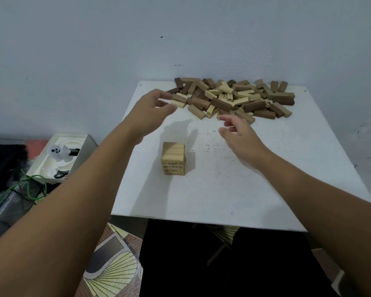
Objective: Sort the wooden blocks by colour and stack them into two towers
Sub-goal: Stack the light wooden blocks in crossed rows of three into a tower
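I see left hand (pixel 153 109) at the pile's near left edge, thumb and fingers around a pale block (pixel 173 103) | right hand (pixel 238 133) loosely open, holding nothing, just before the mixed block pile (pixel 234 97) | light tower (pixel 173 158) mid-table (pixel 266 189)

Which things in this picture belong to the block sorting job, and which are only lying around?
Part of the job:
- pile of mixed blocks
- light tower
- left hand
- right hand
- white table

Just lying about:
- white tray with a ghost figure
- green cable
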Demonstrator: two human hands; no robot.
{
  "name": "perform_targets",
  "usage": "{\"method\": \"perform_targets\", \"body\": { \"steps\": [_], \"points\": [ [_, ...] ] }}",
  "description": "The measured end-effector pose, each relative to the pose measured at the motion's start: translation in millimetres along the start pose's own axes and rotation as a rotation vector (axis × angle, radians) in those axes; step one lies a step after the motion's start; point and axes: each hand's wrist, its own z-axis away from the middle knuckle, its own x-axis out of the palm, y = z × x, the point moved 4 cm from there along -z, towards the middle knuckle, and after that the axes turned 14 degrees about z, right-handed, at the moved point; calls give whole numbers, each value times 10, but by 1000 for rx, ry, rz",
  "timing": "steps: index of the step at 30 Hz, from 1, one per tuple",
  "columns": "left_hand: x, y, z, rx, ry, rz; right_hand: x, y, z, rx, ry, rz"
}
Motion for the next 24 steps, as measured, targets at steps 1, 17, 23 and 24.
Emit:
{"method": "perform_targets", "body": {
  "steps": [1, 17, 23, 24],
  "points": [
    [140, 118, -62, 37, -1, -44, -71, 55, -42, -20, 20, 81],
    [2111, -513, -586, -21, 140, -525, -702, 627, -732, -191, 106, 587],
    [2144, -574, -510, 159, 341, -510, -584, 587, -974, -306, 80, 746],
    [2147, -587, -518, 145, 339, -518, -547, 594, -1002, -317, 65, 787]
  ]
}}
